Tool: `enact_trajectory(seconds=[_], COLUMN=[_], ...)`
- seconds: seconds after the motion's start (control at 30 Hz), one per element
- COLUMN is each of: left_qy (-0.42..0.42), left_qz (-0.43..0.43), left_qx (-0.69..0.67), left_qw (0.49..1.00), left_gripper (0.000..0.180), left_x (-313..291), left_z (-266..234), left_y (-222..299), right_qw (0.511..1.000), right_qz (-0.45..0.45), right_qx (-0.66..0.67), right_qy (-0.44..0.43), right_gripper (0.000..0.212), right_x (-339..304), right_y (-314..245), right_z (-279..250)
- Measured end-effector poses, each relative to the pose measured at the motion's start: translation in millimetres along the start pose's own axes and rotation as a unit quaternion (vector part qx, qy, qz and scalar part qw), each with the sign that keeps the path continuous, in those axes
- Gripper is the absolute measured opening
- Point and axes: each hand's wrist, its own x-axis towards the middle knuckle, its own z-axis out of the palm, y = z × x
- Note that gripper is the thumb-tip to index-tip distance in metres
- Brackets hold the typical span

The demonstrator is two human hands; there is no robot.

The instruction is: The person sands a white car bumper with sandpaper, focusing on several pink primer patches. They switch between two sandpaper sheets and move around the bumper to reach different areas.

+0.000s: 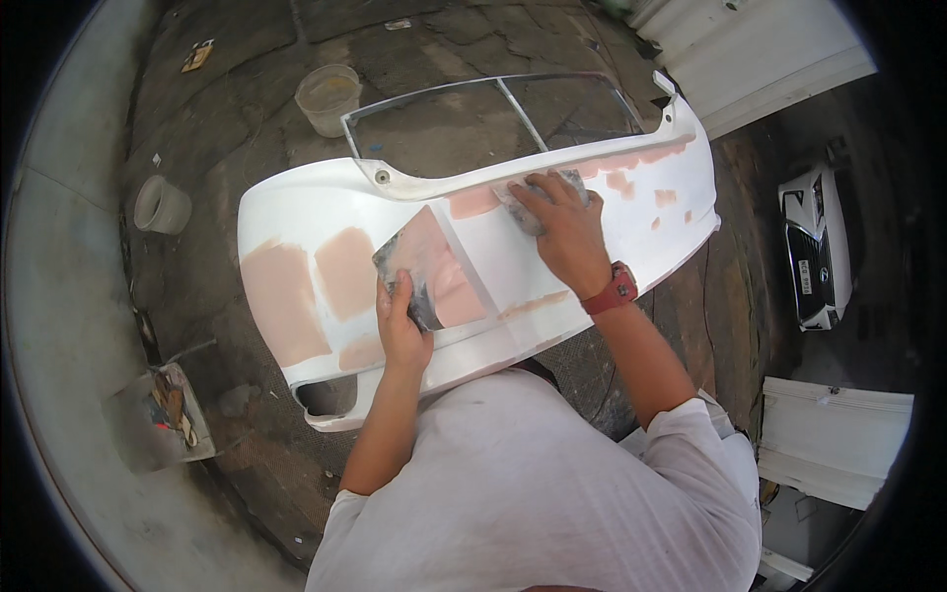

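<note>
Before me lies a white car bumper point(513, 252) with several patches of pink filler putty point(281, 296). My left hand point(402, 331) grips the lower edge of a roughly square putty board point(434, 266), thumb on top; pink putty and dark grey smears cover it. My other fingers there are hidden beneath it. Farther right, my right hand point(572, 232) is closed over a flat, grey-smeared putty spreader point(518, 209) at the bumper's upper edge, beside a strip of pink putty. The hand covers part of the spreader. A red watch point(612, 289) is on my right wrist.
A metal frame point(520, 113) extends beyond the bumper. Two pale buckets point(330, 99) point(163, 205) stand on the dark floor at the left. A container of tools point(176, 409) is at lower left. Another car front piece point(817, 247) lies at right, near white panels point(838, 439).
</note>
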Motion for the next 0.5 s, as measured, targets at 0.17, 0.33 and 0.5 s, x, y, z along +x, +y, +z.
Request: enact_trajectory(seconds=[0.17, 0.33, 0.5], left_qy=[0.003, 0.002, -0.007], left_qz=[0.011, 0.018, 0.028], left_qx=[0.009, 0.015, 0.027], left_qw=[1.0, 1.0, 0.999], left_gripper=[0.05, 0.052, 0.054], left_x=[3, -1, 0], left_z=[-2, 3, 5], left_y=[-3, -2, -3], right_qw=[0.999, 1.0, 0.999], right_qz=[-0.025, 0.0, 0.044], right_qx=[-0.025, -0.02, 0.021], right_qy=[-0.023, -0.01, 0.023], right_gripper=[0.074, 0.072, 0.076], right_x=[-18, -22, -13], right_y=[-2, 41, 73], right_z=[2, -13, -5])
